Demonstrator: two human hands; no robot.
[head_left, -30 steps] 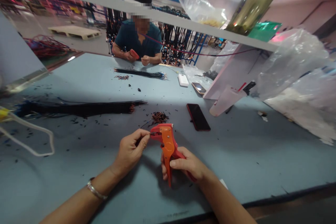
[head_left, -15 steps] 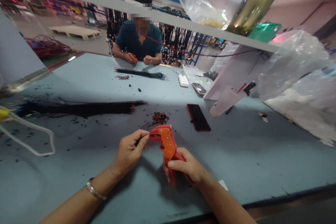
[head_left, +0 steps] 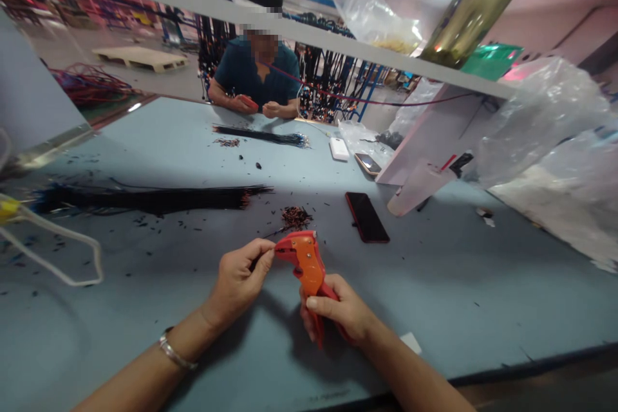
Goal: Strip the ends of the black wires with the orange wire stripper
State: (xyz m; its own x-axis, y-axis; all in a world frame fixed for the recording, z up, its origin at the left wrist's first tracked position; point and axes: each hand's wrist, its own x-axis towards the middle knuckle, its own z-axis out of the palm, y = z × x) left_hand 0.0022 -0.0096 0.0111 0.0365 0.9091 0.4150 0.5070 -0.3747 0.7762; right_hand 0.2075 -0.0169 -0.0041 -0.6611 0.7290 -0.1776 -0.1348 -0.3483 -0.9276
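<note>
My right hand (head_left: 340,310) is wrapped round the handles of a red and orange wire stripper (head_left: 309,265), whose jaws point left. Right at the jaws, the thumb and forefinger of my left hand (head_left: 241,275) are pinched on a thin dark wire (head_left: 253,263), mostly hidden by the fingers. Whether its tip lies inside the jaws I cannot make out. Just behind the tool is a heap of short black and copper-coloured scraps (head_left: 295,217). A long bundle of black wires (head_left: 159,199) lies to the left, its coppery ends facing right.
A black phone (head_left: 367,217) lies right of the scraps, near a white plastic cup (head_left: 415,192). Across the table (head_left: 434,309) a person (head_left: 255,77) holds a red tool beside another wire bundle (head_left: 261,135). A white shelf bar (head_left: 309,31) crosses above; a white looped cord (head_left: 91,264) hangs left.
My hands and the wire stripper keep nearly the same place, with the handles looking slightly closer together. The person opposite has shifted the red tool a little to the right.
</note>
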